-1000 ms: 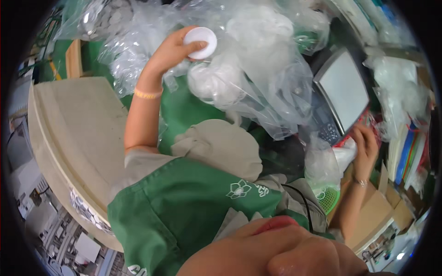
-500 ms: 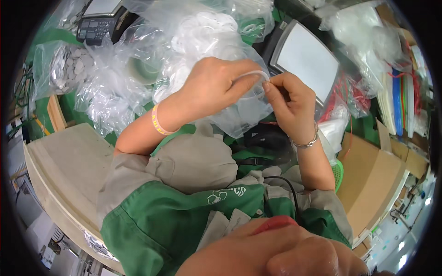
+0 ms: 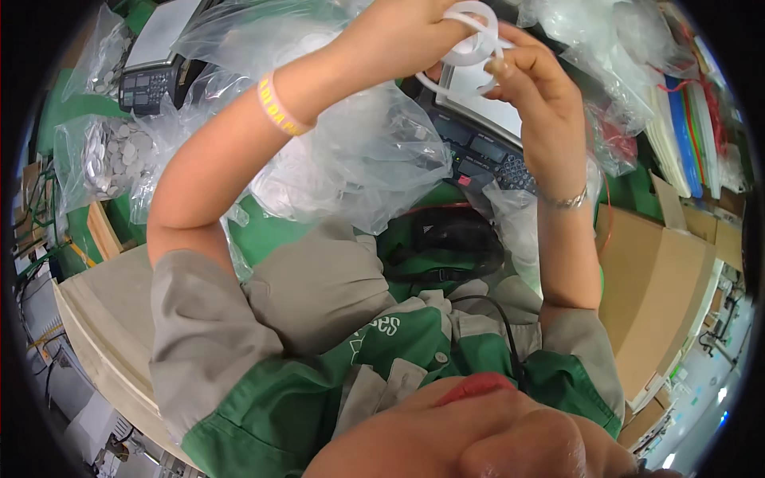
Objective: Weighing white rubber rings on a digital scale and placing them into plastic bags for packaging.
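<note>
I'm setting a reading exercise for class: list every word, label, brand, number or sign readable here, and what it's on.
Wording isn't copied out here; places only.
Pale wristband: yellow letters.
Green-and-grey shirt: white letters on the chest.
Right scale, left scale: key markings too small to read.

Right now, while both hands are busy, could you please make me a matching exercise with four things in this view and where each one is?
Things
1. Cardboard box
2. Loose white rings
3. Bag of silvery discs
4. Silvery bracelet

Places
A. Around the right wrist
B. At the left, beyond the left forearm
C. To the right of the right forearm
D. Held between the left hand and the right hand

Pairs: 1-C, 2-D, 3-B, 4-A
</note>
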Available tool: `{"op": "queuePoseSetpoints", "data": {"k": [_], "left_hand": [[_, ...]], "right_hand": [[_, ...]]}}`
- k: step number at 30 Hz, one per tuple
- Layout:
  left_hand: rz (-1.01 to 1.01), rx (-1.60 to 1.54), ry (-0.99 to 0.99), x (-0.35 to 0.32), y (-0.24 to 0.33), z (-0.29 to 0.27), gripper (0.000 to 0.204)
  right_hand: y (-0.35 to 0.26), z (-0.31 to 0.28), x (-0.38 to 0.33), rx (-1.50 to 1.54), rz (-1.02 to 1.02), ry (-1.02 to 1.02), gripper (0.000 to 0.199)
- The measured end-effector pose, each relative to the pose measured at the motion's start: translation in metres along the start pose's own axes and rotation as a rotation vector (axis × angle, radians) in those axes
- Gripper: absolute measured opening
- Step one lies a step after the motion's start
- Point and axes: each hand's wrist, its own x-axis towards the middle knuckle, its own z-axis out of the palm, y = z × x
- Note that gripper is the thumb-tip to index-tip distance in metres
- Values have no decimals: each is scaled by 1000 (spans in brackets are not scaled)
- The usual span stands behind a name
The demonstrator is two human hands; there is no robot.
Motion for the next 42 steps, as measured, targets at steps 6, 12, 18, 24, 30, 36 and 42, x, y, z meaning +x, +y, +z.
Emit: {"op": "queuePoseSetpoints", "data": {"k": [6,12,18,24,30,36,42], "left_hand": [[14,-271,-143,31,-7,8,12],[-33,-54,-103,31,-6,13,12],[-104,-153,-116,41,-81,-12,17],[-266,-496,340,24,-118,-43,29],[-301,-532,335,8,-145,-47,30],[-270,-623,356,-7,-155,-55,32],[-312,-439,320,-26,-143,-62,23]], "right_hand": [[40,-30,30,299,318,-91,14],[61,-21,32,202,300,-120,13],[87,-22,31,-3,192,58,12],[154,24,31,13,358,-219,14],[212,75,78,-425,126,-150,19],[178,22,55,88,447,-125,13],[123,-89,1,125,589,-42,12]]}}
